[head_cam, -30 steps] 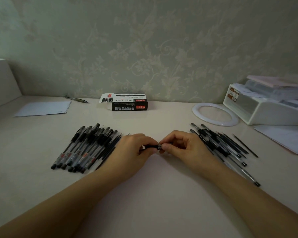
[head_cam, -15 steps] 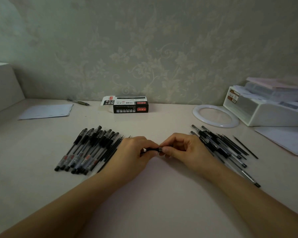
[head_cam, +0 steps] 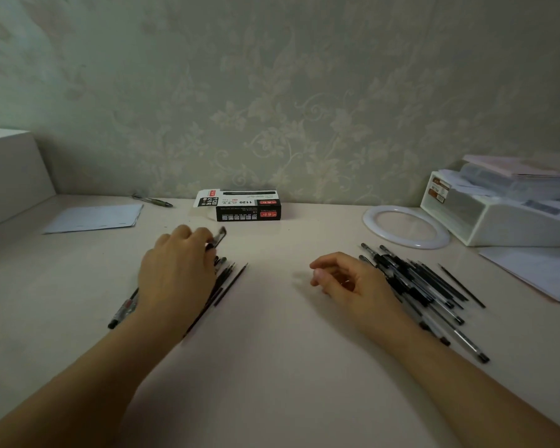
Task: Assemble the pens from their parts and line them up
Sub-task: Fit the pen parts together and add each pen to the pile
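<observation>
My left hand [head_cam: 177, 273] holds an assembled black pen [head_cam: 219, 236] over the row of finished pens [head_cam: 123, 310] on the left of the table; its capped end sticks out past my fingers, blurred. The hand hides most of that row. A few thin black refills [head_cam: 232, 282] lie along the row's right side. My right hand [head_cam: 343, 279] hovers near the table's middle with fingers loosely curled and holds nothing. Just to its right lies a loose pile of pen barrels and refills [head_cam: 417, 286].
A black pen box [head_cam: 249, 210] stands at the back by the wall. A white ring [head_cam: 406, 226], a white tray of papers [head_cam: 505, 218] and loose sheets [head_cam: 537, 270] are on the right. A paper sheet [head_cam: 94, 218] and a lone pen [head_cam: 152, 200] lie back left.
Both hands were joined on one pen at the centre. Now they have parted: the left hand has carried the pen left over the finished row, and the right hand has let go.
</observation>
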`<control>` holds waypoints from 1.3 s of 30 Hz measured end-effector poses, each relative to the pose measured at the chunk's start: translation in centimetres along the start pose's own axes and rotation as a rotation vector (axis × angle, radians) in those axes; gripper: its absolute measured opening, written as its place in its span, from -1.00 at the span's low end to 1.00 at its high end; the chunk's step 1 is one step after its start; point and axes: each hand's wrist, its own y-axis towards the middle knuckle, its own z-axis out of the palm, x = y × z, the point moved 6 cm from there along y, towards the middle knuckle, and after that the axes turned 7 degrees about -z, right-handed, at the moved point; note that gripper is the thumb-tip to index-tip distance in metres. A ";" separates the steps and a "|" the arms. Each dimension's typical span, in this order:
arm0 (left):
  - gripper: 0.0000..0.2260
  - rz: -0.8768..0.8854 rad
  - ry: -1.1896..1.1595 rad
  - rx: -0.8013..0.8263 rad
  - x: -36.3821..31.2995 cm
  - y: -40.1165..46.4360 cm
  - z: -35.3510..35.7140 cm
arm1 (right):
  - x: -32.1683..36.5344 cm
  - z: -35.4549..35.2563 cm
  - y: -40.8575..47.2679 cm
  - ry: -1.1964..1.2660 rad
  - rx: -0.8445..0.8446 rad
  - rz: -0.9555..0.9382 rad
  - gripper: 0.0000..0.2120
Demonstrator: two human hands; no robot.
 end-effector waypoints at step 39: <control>-0.86 0.387 -0.300 0.291 -5.6 -4.3 3.8 | -0.9 -3.8 0.1 -0.970 -0.004 0.189 -0.82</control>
